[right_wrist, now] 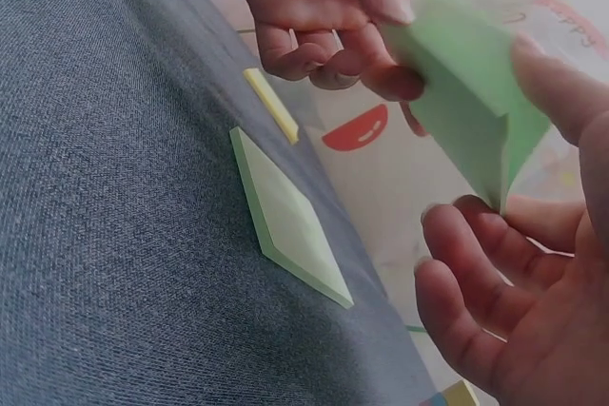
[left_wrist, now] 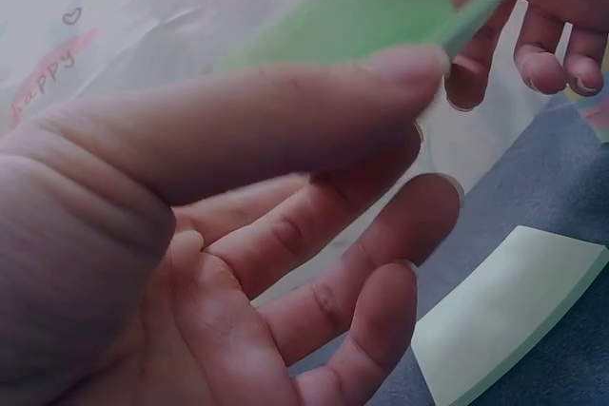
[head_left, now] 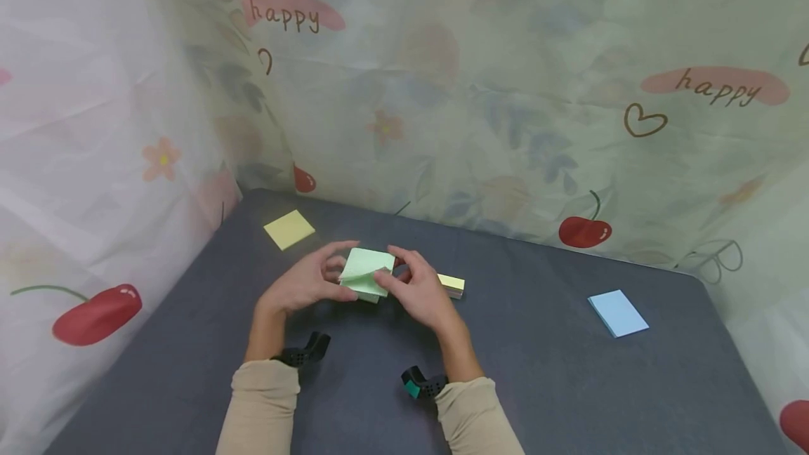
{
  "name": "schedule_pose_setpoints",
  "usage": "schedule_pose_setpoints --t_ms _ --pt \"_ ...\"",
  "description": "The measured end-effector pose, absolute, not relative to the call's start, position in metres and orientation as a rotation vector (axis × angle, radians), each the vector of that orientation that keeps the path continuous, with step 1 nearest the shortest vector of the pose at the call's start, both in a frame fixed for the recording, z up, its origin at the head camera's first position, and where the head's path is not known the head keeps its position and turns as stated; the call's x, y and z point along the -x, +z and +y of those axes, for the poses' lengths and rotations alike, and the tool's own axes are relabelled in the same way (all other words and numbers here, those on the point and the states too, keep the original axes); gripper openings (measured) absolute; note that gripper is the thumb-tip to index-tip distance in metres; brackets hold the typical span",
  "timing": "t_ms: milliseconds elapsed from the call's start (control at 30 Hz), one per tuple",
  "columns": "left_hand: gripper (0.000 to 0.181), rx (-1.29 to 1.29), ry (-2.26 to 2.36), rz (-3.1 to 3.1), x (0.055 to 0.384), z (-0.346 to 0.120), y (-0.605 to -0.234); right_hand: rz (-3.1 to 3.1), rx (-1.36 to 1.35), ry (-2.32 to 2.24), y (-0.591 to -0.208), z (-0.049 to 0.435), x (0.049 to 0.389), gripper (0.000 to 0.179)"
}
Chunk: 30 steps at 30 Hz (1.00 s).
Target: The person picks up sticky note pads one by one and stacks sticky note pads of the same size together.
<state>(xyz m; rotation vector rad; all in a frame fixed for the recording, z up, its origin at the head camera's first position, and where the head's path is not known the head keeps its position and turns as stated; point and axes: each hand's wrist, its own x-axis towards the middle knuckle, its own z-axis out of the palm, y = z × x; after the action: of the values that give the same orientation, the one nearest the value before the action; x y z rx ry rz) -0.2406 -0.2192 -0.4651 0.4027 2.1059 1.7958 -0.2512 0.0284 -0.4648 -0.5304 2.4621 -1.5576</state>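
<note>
Pale sheeting point(head_left: 442, 104) printed with cherries, hearts, flowers and the word "happy" hangs along the left, back and right of a dark, cloth-textured table point(head_left: 537, 371). From left to right on that surface lie a yellow pad point(head_left: 289, 229) near the far left corner, a pale green pad point(right_wrist: 290, 221) below the hands, a small stack point(head_left: 452, 285) with a yellow top just beside the right hand point(head_left: 420, 293), and a light blue pad point(head_left: 618, 313) well off to the right.

The left hand point(head_left: 310, 279) reaches in from a beige left sleeve point(head_left: 259, 406), its thumb and forefinger pinching a green sheet point(head_left: 369, 260), the other fingers bent loosely beneath. The right hand, coming from a matching right sleeve point(head_left: 477, 413), pinches the opposite side of it between thumb and fingers. The green sheet is raised off the table between both hands, bent, with a flap standing along its near side. A black band sits at each wrist.

The table's left edge runs well out from the left forearm; its far edge meets the sheeting beyond the fingertips. Dark tabletop spreads between the forearms, and a wide stretch separates the right hand from the light blue pad, with the right edge beyond.
</note>
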Motion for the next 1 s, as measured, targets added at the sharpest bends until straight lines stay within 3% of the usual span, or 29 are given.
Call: schedule_pose_setpoints --t_ms 267,567,1000 --pt "0.094 -0.390 1.769 2.187 0.240 -0.225 -0.466 2.432 0.605 -1.504 -0.468 0.028 0.252 0.092" --pt "0.092 -0.325 1.602 2.391 0.244 -0.230 -0.475 2.555 0.630 -1.331 -0.479 0.013 0.248 0.093" --pt "0.064 -0.242 1.417 2.590 0.249 -0.233 -0.486 2.639 0.454 -1.283 -0.493 -0.002 0.248 0.097"
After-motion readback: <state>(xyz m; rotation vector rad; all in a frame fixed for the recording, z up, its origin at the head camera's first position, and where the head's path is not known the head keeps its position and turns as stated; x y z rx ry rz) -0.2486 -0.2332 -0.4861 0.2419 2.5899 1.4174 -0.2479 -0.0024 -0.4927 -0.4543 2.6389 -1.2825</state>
